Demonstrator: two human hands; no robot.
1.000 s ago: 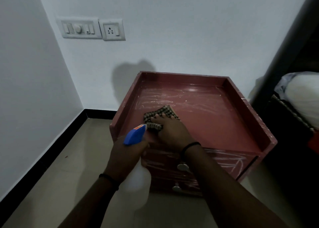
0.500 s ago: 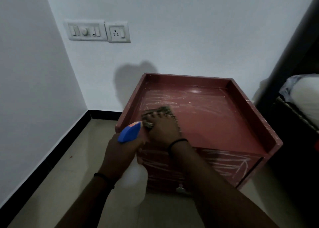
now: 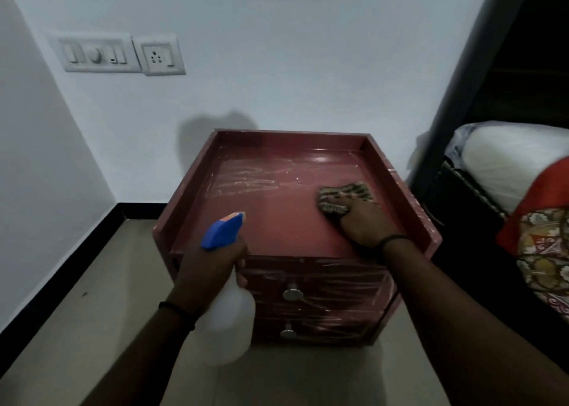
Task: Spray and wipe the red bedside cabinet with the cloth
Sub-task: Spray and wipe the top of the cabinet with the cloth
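Observation:
The red bedside cabinet (image 3: 277,221) stands against the white wall, its tray-like top rimmed on three sides and streaked with whitish smears at the back left. My right hand (image 3: 360,224) presses a checked cloth (image 3: 338,199) flat on the right part of the top, close to the right rim. My left hand (image 3: 212,267) grips the neck of a white spray bottle (image 3: 229,322) with a blue trigger head (image 3: 221,230), held in front of the cabinet's left front corner, nozzle pointing over the top. Two drawer fronts with round metal knobs (image 3: 292,293) show smears.
A switch panel and socket (image 3: 123,55) sit on the wall at upper left. A dark bed frame (image 3: 455,128) with a white pillow (image 3: 508,162) and patterned red bedding (image 3: 542,245) stands tight against the cabinet's right. Beige floor (image 3: 92,298) with black skirting lies left.
My right hand slid the cloth from the left front of the cabinet top across to the right side. The left hand kept hold of the spray bottle near the left front corner.

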